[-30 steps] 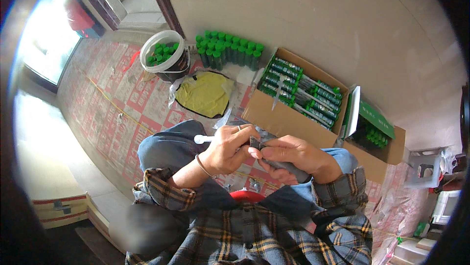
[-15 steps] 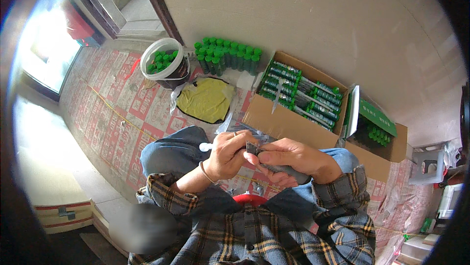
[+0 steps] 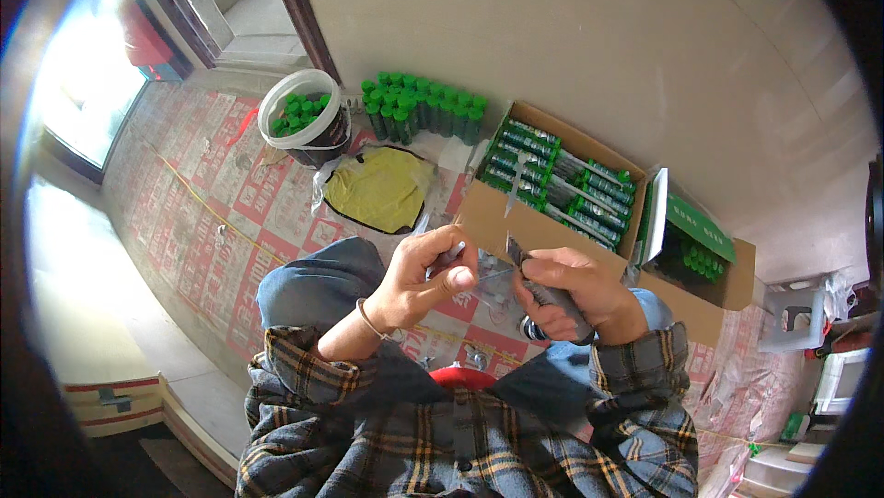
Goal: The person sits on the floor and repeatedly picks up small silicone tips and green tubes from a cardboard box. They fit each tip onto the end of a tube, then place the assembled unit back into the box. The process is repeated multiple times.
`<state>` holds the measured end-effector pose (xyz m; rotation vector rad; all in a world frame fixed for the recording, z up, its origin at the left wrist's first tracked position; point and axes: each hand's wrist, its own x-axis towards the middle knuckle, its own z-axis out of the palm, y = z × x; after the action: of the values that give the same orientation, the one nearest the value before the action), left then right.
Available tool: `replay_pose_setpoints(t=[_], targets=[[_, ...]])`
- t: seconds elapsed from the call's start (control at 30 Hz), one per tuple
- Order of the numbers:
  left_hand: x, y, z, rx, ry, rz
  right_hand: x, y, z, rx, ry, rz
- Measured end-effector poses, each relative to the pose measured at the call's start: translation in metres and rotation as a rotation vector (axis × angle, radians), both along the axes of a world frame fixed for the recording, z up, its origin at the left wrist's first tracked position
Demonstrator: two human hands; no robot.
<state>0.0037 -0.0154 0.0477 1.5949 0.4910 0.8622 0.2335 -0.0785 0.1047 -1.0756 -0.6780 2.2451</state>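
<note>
My left hand (image 3: 419, 282) is closed around a slim pale nozzle-like piece (image 3: 448, 257), pinched between thumb and fingers above my knees. My right hand (image 3: 571, 294) grips a grey utility knife (image 3: 516, 251) with its blade end pointing up toward the left hand. The two hands nearly touch, and a thin clear bit spans the gap between them. Just beyond the hands stands an open cardboard box (image 3: 488, 213) filled with lying tubes with green caps (image 3: 562, 180).
A white bucket (image 3: 276, 111) of green caps stands at the far left by the wall. Beside it are a row of upright green-capped tubes (image 3: 424, 107) and a yellow cloth on plastic (image 3: 382, 187). A second box with a green lid (image 3: 704, 263) sits right. The floor is red-patterned.
The white tip that stuck out to the left of my left hand is now hidden inside the fingers. Both hands stay close together in front of the box.
</note>
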Motion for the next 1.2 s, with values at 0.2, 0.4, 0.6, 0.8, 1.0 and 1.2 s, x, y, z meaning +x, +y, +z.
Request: replay_pose_setpoints(t=[0.2,0.4,0.6,0.8,1.0,1.2], targets=[[0.004,0.000,0.000,0.013,0.088,-0.060,-0.009,0.004,0.001,0.043,0.073,0.178],[0.007,0.000,-0.005,0.083,0.056,-0.103,-0.015,0.009,-0.005,0.124,0.122,0.286],[0.002,0.003,-0.004,0.167,0.141,-0.112,-0.018,0.009,-0.009,0.122,0.123,0.285],[0.002,0.003,-0.004,0.186,0.103,-0.131,-0.017,0.010,-0.008,0.119,0.103,0.317],[-0.002,0.005,0.003,0.128,0.220,-0.181,-0.017,0.009,-0.008,0.119,0.087,0.334],[-0.002,0.006,0.008,0.139,0.257,-0.204,-0.018,0.010,-0.009,0.151,0.091,0.339]])
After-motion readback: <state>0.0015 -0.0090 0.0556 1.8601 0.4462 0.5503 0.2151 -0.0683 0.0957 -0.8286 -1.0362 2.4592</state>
